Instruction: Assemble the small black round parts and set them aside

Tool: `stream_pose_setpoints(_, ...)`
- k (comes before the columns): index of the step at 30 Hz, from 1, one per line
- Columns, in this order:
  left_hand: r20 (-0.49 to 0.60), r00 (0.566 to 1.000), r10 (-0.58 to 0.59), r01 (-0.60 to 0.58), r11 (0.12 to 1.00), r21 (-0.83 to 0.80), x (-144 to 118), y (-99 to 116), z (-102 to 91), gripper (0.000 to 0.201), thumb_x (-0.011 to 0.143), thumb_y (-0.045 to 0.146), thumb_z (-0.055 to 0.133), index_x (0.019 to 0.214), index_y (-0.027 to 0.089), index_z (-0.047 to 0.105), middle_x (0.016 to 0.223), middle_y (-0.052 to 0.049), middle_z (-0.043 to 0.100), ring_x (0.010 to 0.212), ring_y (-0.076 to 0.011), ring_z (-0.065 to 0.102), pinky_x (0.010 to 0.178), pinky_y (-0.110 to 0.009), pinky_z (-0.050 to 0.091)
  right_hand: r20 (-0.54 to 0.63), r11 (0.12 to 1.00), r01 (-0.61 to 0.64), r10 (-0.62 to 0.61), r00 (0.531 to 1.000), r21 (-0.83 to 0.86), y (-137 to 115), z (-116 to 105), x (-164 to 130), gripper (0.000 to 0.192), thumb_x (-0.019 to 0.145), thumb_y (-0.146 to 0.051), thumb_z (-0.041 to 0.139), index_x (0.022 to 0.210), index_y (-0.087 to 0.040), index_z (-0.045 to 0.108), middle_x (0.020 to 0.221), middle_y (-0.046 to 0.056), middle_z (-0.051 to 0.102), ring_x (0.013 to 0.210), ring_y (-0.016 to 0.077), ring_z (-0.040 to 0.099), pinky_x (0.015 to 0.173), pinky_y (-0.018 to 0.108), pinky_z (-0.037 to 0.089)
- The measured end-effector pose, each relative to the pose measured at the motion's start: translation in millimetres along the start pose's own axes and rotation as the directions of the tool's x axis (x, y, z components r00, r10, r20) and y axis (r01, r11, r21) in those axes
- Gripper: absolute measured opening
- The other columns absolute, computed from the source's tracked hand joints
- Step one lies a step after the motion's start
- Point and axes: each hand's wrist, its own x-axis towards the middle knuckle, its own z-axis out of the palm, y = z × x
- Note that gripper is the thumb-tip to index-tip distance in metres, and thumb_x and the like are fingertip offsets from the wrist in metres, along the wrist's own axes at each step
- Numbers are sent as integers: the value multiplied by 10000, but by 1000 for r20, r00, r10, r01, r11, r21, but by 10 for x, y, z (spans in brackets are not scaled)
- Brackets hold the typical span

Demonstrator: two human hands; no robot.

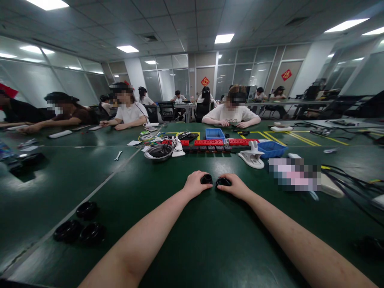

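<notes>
Both arms reached forward over a dark green bench (192,240). The left hand (195,184) gripped a small black ring-shaped part (206,179); the right hand (237,186) gripped a second black part (223,182) just beside it. Three black rings (79,227) lay well apart, left.

- Two red diamond-shaped signs hang on the far wall: one (205,81) on a panel, another (286,75) further right. Their characters are too small to read.
- No other text is legible.
</notes>
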Motion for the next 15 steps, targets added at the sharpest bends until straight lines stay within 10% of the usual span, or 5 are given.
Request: stream_pose_setpoints(15,300,948,-104,44,979,201,216,147,-175,495,544,447,614,984,235,530,977,-37,543,885,-191,517,733,-249,412,-117,953,-159,194,974,258,14,13,-15,462,743,-431,398,1103,-143,432,1020,98,519,886,174,505,792,314,397)
